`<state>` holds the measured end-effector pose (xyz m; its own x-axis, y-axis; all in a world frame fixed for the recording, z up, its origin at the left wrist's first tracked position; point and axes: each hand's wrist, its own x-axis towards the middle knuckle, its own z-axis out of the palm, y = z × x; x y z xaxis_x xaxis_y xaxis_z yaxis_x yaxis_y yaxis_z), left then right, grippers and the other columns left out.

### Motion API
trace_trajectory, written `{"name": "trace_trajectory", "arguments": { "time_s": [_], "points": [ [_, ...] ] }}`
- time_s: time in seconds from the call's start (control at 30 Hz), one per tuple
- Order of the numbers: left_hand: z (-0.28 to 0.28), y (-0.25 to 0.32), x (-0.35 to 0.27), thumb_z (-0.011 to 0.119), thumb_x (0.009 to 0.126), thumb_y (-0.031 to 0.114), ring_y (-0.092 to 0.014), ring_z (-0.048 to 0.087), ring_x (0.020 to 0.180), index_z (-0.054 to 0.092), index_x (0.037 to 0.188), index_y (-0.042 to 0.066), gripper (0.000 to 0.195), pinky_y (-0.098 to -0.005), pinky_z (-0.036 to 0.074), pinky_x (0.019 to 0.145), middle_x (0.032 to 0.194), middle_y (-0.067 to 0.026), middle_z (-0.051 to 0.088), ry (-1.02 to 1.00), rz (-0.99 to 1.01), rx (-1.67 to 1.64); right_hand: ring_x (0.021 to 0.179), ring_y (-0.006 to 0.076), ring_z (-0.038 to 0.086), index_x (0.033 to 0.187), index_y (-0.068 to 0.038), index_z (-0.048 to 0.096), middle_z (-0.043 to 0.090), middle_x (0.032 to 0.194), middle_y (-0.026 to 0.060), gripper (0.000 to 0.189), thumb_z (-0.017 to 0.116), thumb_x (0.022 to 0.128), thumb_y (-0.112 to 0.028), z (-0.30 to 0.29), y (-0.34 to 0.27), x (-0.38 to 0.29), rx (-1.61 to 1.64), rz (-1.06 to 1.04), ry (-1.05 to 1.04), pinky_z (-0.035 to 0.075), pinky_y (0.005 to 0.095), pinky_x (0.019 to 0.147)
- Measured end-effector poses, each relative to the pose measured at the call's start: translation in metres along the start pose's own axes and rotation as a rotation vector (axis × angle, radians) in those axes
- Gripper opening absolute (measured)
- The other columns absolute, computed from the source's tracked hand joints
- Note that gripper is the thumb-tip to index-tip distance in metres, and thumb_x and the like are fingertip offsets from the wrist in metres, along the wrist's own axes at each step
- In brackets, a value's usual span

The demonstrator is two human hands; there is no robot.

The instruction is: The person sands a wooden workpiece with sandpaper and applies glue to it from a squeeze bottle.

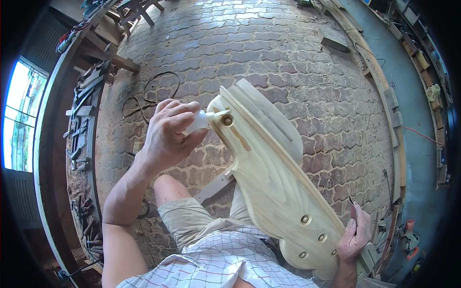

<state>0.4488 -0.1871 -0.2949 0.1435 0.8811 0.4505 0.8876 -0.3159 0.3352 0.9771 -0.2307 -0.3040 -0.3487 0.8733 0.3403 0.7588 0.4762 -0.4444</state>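
Note:
My left hand grips a small white squeeze bottle. Its pointed nozzle reaches over the far end of a pale, scalloped wooden panel, just above a round recess. Brown streaks mark the wood beside that recess. Several other round recesses dot the panel's near end. At the panel's near right edge, my right hand pinches a thin folded sheet, possibly sandpaper. A pale board with a slot shows beyond the panel's straight edge.
Brick paving strewn with dust lies beneath. On the left, a bench carries hand tools. A cable loops across the floor. Timber lengths line the right side, near a circular saw. A wood block lies farther off.

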Motion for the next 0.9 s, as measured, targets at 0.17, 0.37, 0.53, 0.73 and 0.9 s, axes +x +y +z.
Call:
{"name": "trace_trajectory", "arguments": {
  "time_s": [0.17, 0.37, 0.53, 0.73, 0.9],
  "points": [
    [0.005, -0.004, -0.002, 0.092, 0.079, 0.009, -0.039, 0.074, 0.105, 0.070, 0.097, -0.001, 0.029, -0.0478, 0.054, 0.100, 0.120, -0.0169, 0.080, 0.020, 0.004, -0.002, 0.110, 0.0388, 0.074, 0.147, 0.009, 0.066, 0.076, 0.127, 0.0257, 0.045, 0.054, 0.104, 0.004, -0.001, 0.000, -0.001, -0.001, 0.017, -0.007, 0.062, 0.0477, 0.097],
    [0.005, -0.008, -0.005, 0.093, 0.078, 0.006, -0.039, 0.075, 0.103, 0.071, 0.099, 0.000, 0.031, -0.0471, 0.056, 0.096, 0.120, -0.0192, 0.079, 0.020, 0.009, -0.048, 0.111, 0.0361, 0.073, 0.149, 0.007, 0.065, 0.074, 0.129, 0.0238, 0.043, 0.054, 0.107, 0.002, 0.000, 0.001, -0.002, 0.002, 0.028, -0.029, 0.059, 0.0457, 0.099],
    [0.024, 0.013, -0.028, 0.093, 0.077, 0.005, -0.037, 0.077, 0.099, 0.070, 0.095, 0.000, 0.029, -0.0465, 0.058, 0.098, 0.119, -0.0185, 0.081, 0.281, -0.305, -0.533, 0.108, 0.0385, 0.073, 0.146, 0.010, 0.066, 0.076, 0.125, 0.0253, 0.042, 0.054, 0.106, 0.001, -0.001, 0.001, -0.004, 0.027, 0.065, 0.023, 0.060, 0.0480, 0.097],
    [0.019, 0.044, -0.037, 0.091, 0.077, -0.001, -0.036, 0.079, 0.099, 0.065, 0.092, -0.001, 0.031, -0.0451, 0.061, 0.091, 0.117, -0.0217, 0.081, 0.207, -0.182, -0.440, 0.109, 0.0395, 0.072, 0.146, 0.010, 0.065, 0.075, 0.125, 0.0255, 0.041, 0.053, 0.108, -0.001, -0.004, 0.004, -0.010, 0.056, 0.105, 0.052, 0.060, 0.0493, 0.096],
    [0.020, 0.046, -0.038, 0.091, 0.078, -0.004, -0.035, 0.078, 0.100, 0.056, 0.087, 0.000, 0.036, -0.0453, 0.061, 0.089, 0.115, -0.0241, 0.080, 0.236, -0.010, -0.279, 0.111, 0.0381, 0.072, 0.141, 0.009, 0.067, 0.074, 0.128, 0.0246, 0.038, 0.055, 0.106, 0.000, -0.007, -0.001, -0.007, -0.040, -0.012, 0.084, 0.058, 0.0488, 0.097]
  ]
}}
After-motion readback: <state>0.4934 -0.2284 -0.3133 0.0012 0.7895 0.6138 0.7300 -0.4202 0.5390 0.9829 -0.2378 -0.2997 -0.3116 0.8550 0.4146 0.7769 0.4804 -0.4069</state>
